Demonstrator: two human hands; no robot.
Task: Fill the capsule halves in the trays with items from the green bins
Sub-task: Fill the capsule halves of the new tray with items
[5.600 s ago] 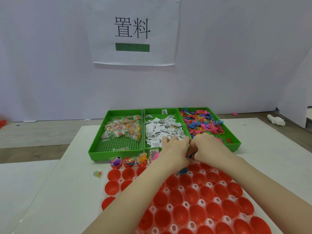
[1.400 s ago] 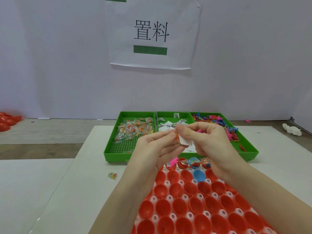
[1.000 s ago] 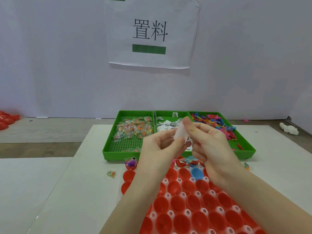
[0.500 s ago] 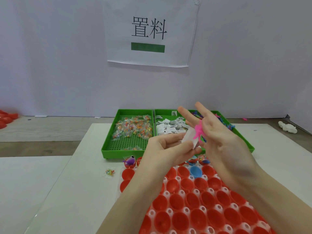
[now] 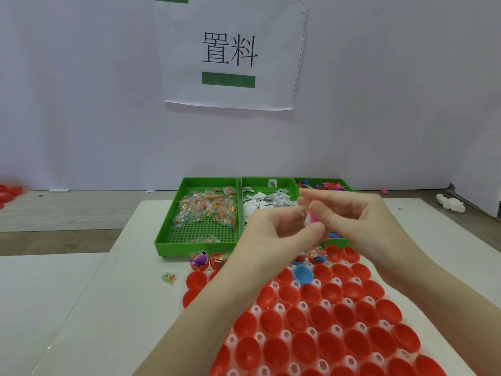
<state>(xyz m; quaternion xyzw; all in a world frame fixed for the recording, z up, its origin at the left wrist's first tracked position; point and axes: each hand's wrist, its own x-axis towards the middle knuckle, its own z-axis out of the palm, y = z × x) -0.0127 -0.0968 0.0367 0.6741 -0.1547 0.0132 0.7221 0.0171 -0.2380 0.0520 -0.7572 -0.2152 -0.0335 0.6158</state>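
Observation:
My left hand (image 5: 273, 236) and my right hand (image 5: 355, 221) meet in the air above the front of the green bins. Between their fingertips sit a small pink toy (image 5: 313, 220), pinched by my right hand, and a white paper slip (image 5: 307, 223) against my left thumb. Below lies the white tray (image 5: 336, 328) of red capsule halves (image 5: 295, 318), with one blue half (image 5: 303, 274) near the back. Several back-row halves hold items (image 5: 199, 261). The left bin (image 5: 165, 234) holds small clear bags, the middle bin (image 5: 267, 200) paper slips, the right bin (image 5: 329, 185) coloured toys.
A loose small bag of coloured bits (image 5: 168, 277) lies on the white table left of the tray. A white figurine (image 5: 450, 205) sits on the floor at far right. Red capsule halves (image 5: 8, 192) lie at far left. A paper sign (image 5: 230, 52) hangs on the wall.
My right hand's fingers, spread upward half a second ago, have curled down. Both hands have closed together around the pink toy and the paper slip.

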